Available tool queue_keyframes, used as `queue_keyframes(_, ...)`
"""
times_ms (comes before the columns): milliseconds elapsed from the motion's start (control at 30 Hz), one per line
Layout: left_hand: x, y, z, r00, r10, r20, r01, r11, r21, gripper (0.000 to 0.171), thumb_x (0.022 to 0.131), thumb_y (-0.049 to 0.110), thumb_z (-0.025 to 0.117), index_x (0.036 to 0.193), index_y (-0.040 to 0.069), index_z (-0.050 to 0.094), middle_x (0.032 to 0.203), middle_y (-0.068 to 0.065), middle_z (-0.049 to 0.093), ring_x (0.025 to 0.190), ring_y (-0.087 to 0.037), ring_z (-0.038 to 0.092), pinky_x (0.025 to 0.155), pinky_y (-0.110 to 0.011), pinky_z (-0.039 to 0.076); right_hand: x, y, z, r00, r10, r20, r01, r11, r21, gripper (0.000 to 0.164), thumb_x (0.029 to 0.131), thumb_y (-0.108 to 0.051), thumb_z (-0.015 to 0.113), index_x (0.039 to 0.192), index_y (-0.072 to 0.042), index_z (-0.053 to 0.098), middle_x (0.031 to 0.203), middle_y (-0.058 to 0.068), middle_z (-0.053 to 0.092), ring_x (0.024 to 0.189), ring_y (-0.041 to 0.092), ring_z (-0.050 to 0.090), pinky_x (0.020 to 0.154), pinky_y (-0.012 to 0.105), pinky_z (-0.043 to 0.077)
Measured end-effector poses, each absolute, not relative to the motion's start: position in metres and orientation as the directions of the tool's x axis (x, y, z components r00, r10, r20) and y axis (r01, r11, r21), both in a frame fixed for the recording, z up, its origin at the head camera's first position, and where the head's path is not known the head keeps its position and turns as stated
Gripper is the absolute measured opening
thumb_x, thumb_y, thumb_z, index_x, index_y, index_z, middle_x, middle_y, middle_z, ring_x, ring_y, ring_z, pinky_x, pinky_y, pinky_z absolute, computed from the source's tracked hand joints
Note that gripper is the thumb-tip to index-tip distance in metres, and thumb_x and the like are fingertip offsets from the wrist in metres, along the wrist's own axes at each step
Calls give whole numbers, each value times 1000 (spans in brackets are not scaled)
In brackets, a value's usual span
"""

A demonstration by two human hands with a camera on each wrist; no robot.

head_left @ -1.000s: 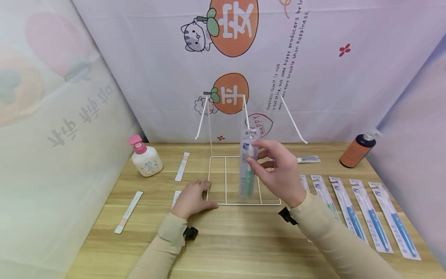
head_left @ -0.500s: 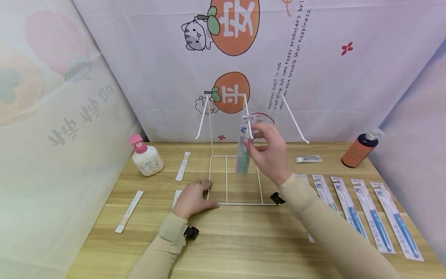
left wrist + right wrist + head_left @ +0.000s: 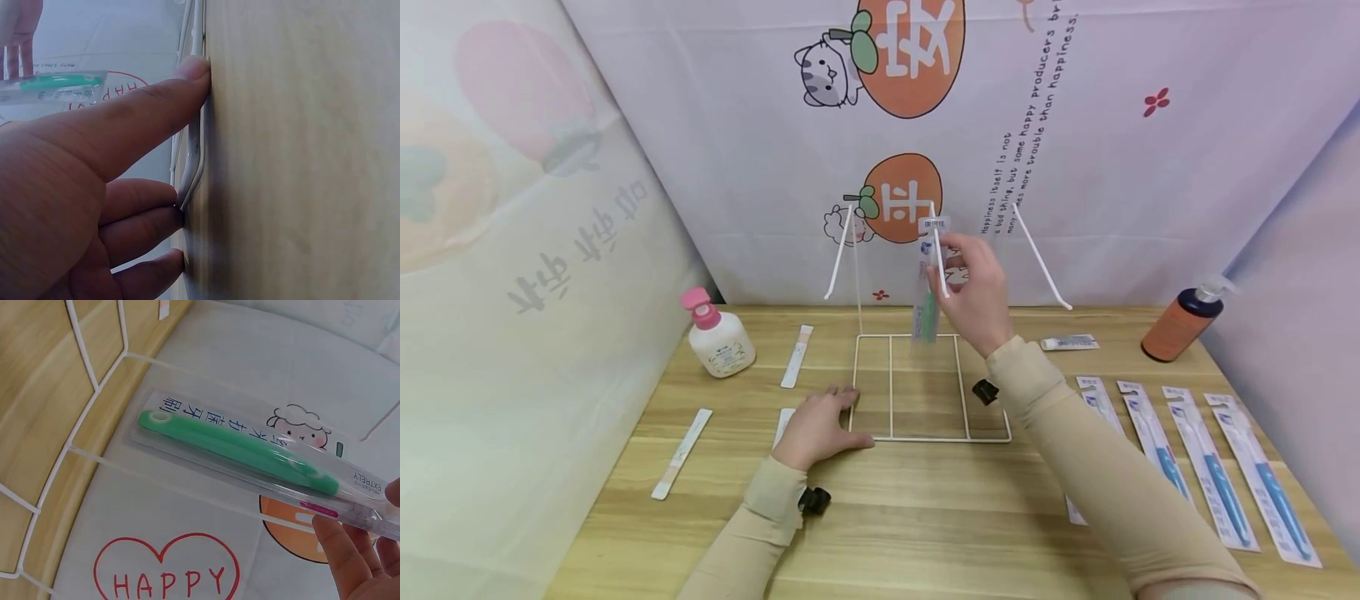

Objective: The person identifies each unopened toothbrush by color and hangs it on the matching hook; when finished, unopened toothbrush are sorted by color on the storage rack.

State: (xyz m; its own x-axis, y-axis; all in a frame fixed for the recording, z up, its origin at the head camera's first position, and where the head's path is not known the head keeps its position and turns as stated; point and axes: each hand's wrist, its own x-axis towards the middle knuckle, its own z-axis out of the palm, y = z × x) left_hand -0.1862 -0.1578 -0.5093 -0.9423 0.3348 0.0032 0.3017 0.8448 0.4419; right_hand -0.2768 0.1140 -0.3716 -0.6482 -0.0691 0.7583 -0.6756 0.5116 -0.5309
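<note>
My right hand point(image 3: 976, 292) pinches a packaged green toothbrush point(image 3: 928, 312) near its upper end. The package hangs upright at the middle prong point(image 3: 940, 262) of a white wire rack point(image 3: 891, 392). That prong runs in front of the package from its top header and appears threaded through it. In the right wrist view the green handle point(image 3: 231, 447) lies clear inside the plastic, with my fingertips at the brush-head end. My left hand point(image 3: 818, 429) rests at the rack's front left corner, thumb point(image 3: 194, 69) on the front wire and fingertips against the side wire.
Several packaged toothbrushes point(image 3: 1213, 467) lie in a row at right. Behind them are a toothpaste tube point(image 3: 1070, 342) and an orange pump bottle point(image 3: 1180, 325). A white pump bottle point(image 3: 721, 343) and thin strips point(image 3: 681, 454) are at left. Two outer prongs point(image 3: 1041, 258) stick forward.
My right hand has moved up and back with the toothbrush package, which has slid along the middle prong toward its rear. The left hand stays at the rack corner.
</note>
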Motion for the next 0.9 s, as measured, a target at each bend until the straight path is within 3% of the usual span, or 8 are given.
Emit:
queue_keyframes(300, -187, -157, -508, -944, 329, -15, 285, 840, 463, 91, 80, 54, 94, 153, 8, 63, 159, -13, 55, 149, -40, 49, 124, -61, 32, -298, 111, -372, -678, -46, 734, -637, 536, -554, 39, 97, 1, 76, 133, 2, 62, 123, 19, 63, 100, 29, 72, 72, 36, 65)
queue_keyframes(900, -187, -157, -510, -945, 326, -9, 287, 845, 450, 92, 78, 53, 95, 152, 8, 64, 159, -12, 55, 149, -39, 49, 124, -60, 33, -310, 108, -374, -686, -56, 726, -629, 546, -553, 42, 98, 1, 75, 137, 2, 58, 129, 20, 62, 106, 32, 71, 82, 39, 65)
